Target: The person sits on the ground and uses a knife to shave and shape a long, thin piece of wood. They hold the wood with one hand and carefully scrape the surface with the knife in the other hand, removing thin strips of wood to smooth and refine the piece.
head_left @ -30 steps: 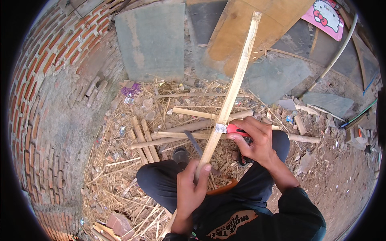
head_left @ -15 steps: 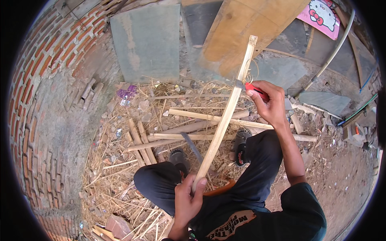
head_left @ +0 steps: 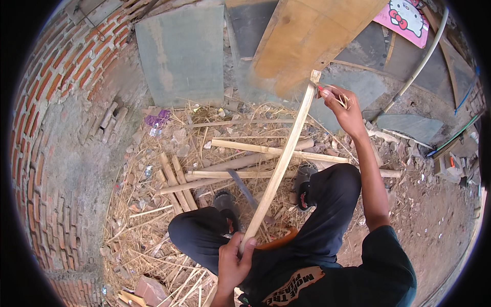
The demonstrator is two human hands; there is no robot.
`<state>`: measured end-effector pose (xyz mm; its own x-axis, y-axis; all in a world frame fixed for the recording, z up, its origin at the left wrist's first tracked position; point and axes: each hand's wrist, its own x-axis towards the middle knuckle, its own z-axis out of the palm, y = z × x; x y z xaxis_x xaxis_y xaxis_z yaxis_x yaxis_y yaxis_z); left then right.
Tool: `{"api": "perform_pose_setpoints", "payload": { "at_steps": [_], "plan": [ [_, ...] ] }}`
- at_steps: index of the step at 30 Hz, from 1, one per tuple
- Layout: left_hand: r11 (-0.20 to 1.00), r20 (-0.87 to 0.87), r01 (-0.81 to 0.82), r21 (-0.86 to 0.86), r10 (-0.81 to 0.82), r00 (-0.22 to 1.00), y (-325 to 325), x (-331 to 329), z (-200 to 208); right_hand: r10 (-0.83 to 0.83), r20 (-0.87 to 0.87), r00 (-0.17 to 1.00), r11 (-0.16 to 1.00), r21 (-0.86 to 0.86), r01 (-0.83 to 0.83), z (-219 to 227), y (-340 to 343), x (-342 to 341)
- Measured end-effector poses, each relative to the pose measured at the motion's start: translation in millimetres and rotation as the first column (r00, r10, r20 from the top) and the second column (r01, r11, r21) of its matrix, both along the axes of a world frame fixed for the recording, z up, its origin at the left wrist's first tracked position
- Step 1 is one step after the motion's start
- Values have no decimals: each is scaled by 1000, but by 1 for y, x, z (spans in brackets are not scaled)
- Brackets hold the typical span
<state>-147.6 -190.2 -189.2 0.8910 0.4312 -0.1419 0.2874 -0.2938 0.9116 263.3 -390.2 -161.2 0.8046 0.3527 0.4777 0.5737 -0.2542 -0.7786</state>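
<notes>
A long, pale split-bamboo strip (head_left: pixel 283 161) slants away from my lap toward the boards ahead. My left hand (head_left: pixel 233 262) is closed around its near end, thumb on top. Close to the far end, my right hand (head_left: pixel 347 110) grips a small red-handled knife (head_left: pixel 320 88), mostly covered by the fingers. The knife's grey blade lies across the strip just below its tip. Thin curled shavings (head_left: pixel 343 100) hang by the right fingers.
Bamboo pieces (head_left: pixel 245 147) and a long dark blade (head_left: pixel 243 188) lie on straw-littered ground between and beyond my feet. Grey and tan boards (head_left: pixel 180 56) lean ahead. A brick wall (head_left: pixel 38 153) stands left; a pale pipe (head_left: pixel 422 64) rises at right.
My right hand and the knife have slid up along the strip toward its far end. The strip's tip has dropped a little nearer to me; shavings now bunch at the right fingers.
</notes>
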Motion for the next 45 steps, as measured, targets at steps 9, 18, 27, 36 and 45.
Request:
{"api": "perform_pose_setpoints", "payload": {
  "at_steps": [9,18,27,36,45],
  "plan": [
    [995,50,-74,72,70,996,10,12,3,374,-626,684,915,370,-161,10,25,-62],
    [985,110,-117,125,103,989,8,31,14,-62,-6,998,874,-484,51,7,37,-133],
    [986,115,-118,117,104,988,7,34,12,160,74,984,967,-211,-142,6,32,-137],
    [976,139,-115,184,90,986,-2,42,27,315,319,894,939,-239,-246,-17,45,-175],
    [969,227,-159,191,114,967,-11,50,30,283,366,886,951,-225,-211,-10,45,-179]
  ]
}}
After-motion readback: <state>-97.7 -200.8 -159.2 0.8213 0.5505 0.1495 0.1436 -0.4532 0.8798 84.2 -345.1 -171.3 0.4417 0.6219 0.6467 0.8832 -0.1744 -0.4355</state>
